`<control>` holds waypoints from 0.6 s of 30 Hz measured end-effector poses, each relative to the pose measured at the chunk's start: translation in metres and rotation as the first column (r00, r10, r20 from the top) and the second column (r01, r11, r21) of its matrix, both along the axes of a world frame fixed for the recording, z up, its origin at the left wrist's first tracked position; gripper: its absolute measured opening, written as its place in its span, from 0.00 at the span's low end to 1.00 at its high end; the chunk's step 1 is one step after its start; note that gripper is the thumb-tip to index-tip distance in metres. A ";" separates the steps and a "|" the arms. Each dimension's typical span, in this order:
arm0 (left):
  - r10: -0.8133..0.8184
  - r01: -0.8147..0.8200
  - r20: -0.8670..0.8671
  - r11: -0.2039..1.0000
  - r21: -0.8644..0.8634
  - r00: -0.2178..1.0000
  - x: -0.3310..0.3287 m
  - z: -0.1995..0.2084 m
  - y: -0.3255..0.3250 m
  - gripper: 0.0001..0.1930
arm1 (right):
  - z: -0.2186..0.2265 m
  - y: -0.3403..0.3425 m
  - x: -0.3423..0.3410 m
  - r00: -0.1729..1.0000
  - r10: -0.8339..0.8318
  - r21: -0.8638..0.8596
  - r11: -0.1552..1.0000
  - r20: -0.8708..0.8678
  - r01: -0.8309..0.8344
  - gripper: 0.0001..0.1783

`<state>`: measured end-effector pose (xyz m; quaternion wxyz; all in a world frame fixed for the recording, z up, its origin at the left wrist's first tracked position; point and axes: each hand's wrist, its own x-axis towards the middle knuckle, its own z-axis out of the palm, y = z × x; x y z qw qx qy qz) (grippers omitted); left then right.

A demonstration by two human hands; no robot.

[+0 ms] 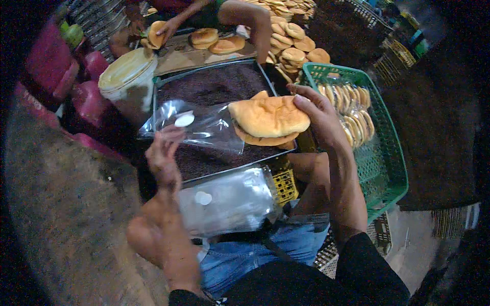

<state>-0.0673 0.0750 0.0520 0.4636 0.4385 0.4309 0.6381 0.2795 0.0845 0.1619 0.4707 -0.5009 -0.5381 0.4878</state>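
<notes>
In front of me, my right hand [324,115] grips a golden split bun [270,115] from its right end, thumb on top. A dark layer shows between its halves. A clear plastic bag [212,122] with a white round spot is pinched in my left hand [166,153], whose fingers are partly blurred behind the film. The bag's mouth reaches the bun's left end; I cannot tell how far the bun is inside. Below both lies a metal tray [240,166] of dark, crumbly filling [209,84]. A stack of clear bags [235,199] rests on my lap.
At right, a green plastic crate [400,173] holds several bagged buns [357,117]. Loose buns [293,51] are heaped behind it. Across the tray, another person's hands hold a bun [155,34] over cardboard [176,58]. A white bucket [115,81] and red chairs [89,102] stand left.
</notes>
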 end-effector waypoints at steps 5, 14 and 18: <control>-0.205 0.204 -0.123 0.979 -0.025 0.971 0.004 0.036 -0.012 0.28 | -0.014 0.003 0.009 0.994 0.061 -0.001 0.998 0.090 -0.061 0.26; 0.044 -0.002 0.302 0.990 -0.140 0.952 0.116 0.034 -0.047 0.28 | -0.043 -0.034 -0.054 0.990 -0.112 -0.034 0.993 0.085 0.115 0.25; -0.039 0.051 0.329 0.998 -0.027 0.943 0.131 0.028 -0.059 0.25 | -0.084 -0.034 -0.067 0.898 -0.146 -0.164 0.983 -0.416 0.084 0.22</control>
